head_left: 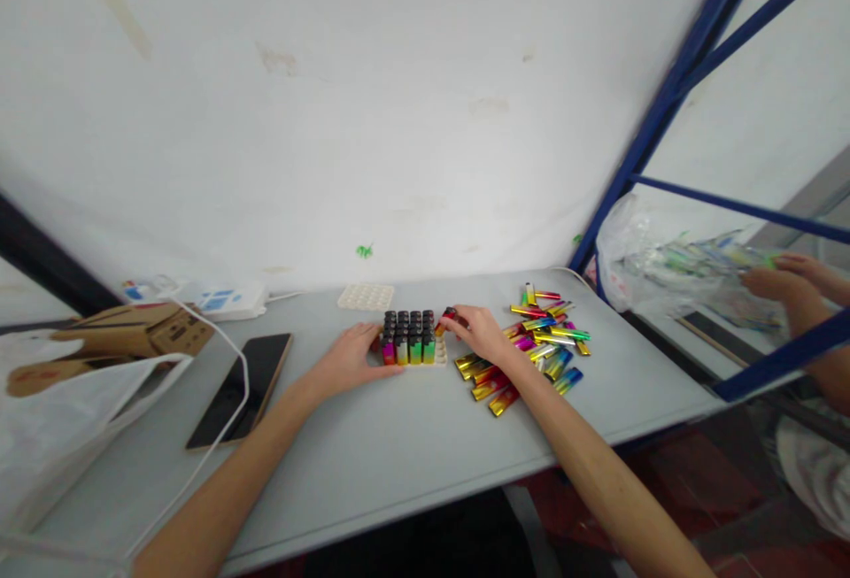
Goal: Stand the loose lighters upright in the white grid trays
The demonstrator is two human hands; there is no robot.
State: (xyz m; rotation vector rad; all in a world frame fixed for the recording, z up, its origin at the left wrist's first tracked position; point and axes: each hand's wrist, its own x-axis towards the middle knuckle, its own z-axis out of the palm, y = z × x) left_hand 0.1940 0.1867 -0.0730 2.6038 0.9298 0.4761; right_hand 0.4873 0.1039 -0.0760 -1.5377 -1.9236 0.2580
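A white tray in the middle of the grey table holds several upright lighters with black tops and coloured bodies. My left hand rests against the tray's left side, fingers curled round it. My right hand pinches a lighter with a red and black top at the tray's right edge. A loose pile of shiny coloured lighters lies just right of that hand.
An empty white tray lies behind the filled one. A phone with a white cable, a power strip, a cardboard box and a plastic bag sit at left. At right, another person's hands handle a bag behind a blue frame.
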